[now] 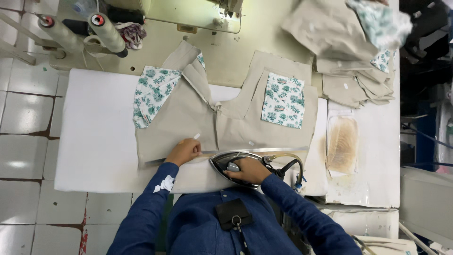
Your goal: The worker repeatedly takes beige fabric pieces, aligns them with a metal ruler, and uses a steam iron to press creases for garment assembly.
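**A:** Starting at the far left: tiled floor (21, 156), then two thread cones (106, 32) up at the top, leaning on their stand. Below them the white padded board (94, 137) stretches across.

**B:** And on that board, the beige garment (188, 118), spread flat with its leaf-print lining (152, 94) flipped open on the left side.

**A:** Left hand (184, 152) now: it's lying on the lower hem of the garment, fingers together and curled down, pressing the cloth flat. Nothing gripped, just pinning it.

**B:** The hem runs straight out from under those fingertips toward the iron (236, 163), which sits just beside them to the right, its nose pointing at the left hand.

**A:** Right hand (249, 171) is wrapped over the iron's handle, fingers clamped around it. The iron rests on the garment's bottom edge, near the person's chest.

**B:** Further right, a leaf-print pocket (283, 100) on the garment's other panel, well above the iron. A hose (288, 163) loops off the iron's back end.

**A:** Then a scorched pad (342, 144) on the board's right end, and up top right a stack of folded beige pieces (339, 47).
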